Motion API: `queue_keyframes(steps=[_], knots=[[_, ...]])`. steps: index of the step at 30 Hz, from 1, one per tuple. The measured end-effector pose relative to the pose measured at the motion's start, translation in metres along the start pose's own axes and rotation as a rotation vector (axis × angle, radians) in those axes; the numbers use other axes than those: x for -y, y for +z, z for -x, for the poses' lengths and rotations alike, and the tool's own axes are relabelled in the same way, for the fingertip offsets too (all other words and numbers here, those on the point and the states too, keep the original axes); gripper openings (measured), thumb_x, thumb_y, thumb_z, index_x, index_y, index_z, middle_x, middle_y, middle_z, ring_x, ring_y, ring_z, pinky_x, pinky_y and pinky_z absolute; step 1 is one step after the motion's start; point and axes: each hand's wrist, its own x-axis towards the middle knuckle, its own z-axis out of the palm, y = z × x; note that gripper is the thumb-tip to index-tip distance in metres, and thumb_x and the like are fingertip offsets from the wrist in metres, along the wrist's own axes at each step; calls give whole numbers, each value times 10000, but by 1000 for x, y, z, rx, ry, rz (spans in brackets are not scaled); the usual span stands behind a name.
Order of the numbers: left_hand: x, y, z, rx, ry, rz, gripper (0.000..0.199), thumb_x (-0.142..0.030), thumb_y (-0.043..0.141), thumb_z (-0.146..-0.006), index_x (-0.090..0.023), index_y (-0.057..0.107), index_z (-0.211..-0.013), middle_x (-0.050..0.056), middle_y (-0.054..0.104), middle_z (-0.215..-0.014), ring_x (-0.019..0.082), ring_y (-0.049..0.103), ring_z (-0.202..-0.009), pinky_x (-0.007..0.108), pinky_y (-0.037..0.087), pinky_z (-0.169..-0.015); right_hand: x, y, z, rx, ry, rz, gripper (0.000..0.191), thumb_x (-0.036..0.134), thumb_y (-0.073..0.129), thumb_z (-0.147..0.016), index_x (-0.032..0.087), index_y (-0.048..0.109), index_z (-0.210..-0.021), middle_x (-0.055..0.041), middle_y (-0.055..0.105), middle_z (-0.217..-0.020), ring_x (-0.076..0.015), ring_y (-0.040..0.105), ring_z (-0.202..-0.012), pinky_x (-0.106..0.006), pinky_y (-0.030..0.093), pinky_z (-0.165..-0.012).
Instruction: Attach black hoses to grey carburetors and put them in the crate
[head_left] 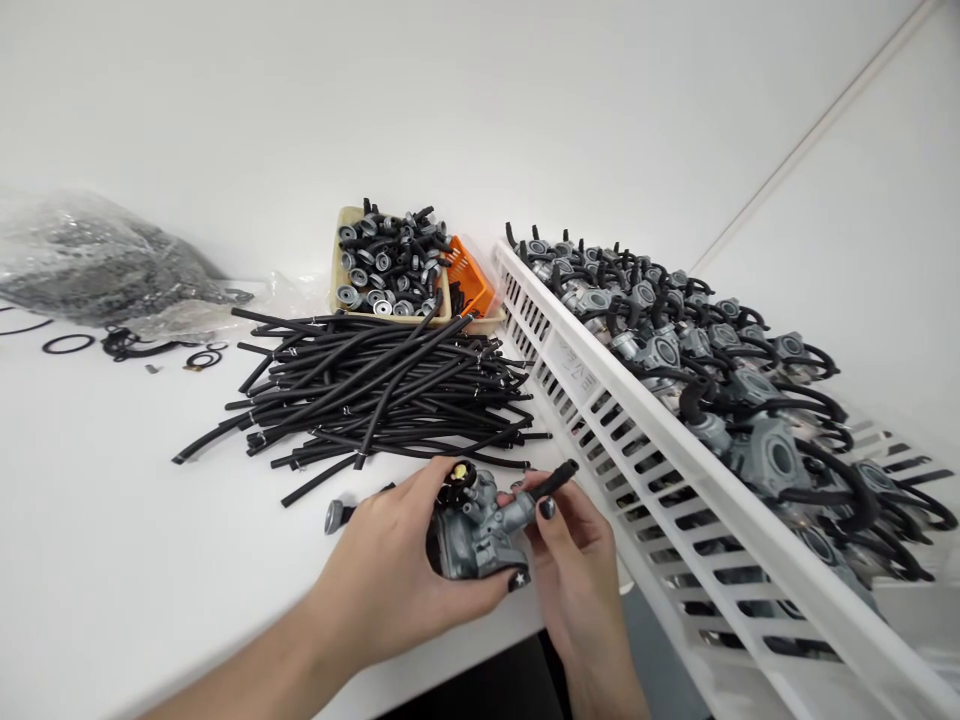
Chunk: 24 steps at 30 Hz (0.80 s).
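Near the table's front edge, my left hand wraps around a grey metal carburetor, its thumb along the lower side. My right hand closes on the carburetor's right end, thumb and fingers at the base of a short black rubber piece that sticks out up and to the right. Part of the carburetor's body is hidden behind my left hand. Just left of that hand lies a silver cap with a black rubber end. Beyond both hands is a pile of black rubber hoses.
To the right stands a white slatted crate filled with carburetors. A cream tray of silver caps with black boots sits behind the hoses, beside an orange basket. At left are a plastic bag and black rings.
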Motion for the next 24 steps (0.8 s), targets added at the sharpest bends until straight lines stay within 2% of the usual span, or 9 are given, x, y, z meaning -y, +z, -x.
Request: queue_keyframes(steps=[5, 11, 18, 24], knots=[[-1, -1, 0, 15, -15, 15, 478, -416, 689, -631, -268, 512, -1049, -2, 697, -890, 231, 669, -766, 301, 498, -639, 5, 0, 1, 97, 9, -68, 168, 354, 735, -756, 225, 730, -865, -36, 698, -832, -193, 672, -807, -307, 530, -742], [-2, -1, -1, 10, -13, 21, 486, -406, 687, -620, -270, 518, -1056, -4, 698, -894, 234, 669, -774, 309, 502, -658, 2, -1, 2, 55, 13, -49, 142, 327, 738, -759, 224, 723, -855, -18, 692, -796, -179, 664, -800, -310, 508, -777], [-3, -2, -1, 10, -17, 25, 471, -393, 680, -614, -265, 526, -1041, -4, 695, -870, 234, 668, -763, 306, 501, -648, -1, -5, -2, 115, -29, -39, 146, 329, 736, -759, 217, 711, -849, -29, 694, -822, -203, 664, -823, -354, 505, -804], [-4, -3, 0, 6, -13, 25, 475, -393, 681, -620, -267, 520, -1049, 1, 694, -871, 238, 668, -751, 318, 508, -654, 1, -3, -1, 78, 0, -35, 149, 333, 749, -746, 209, 692, -806, -28, 684, -787, -199, 653, -796, -358, 502, -795]])
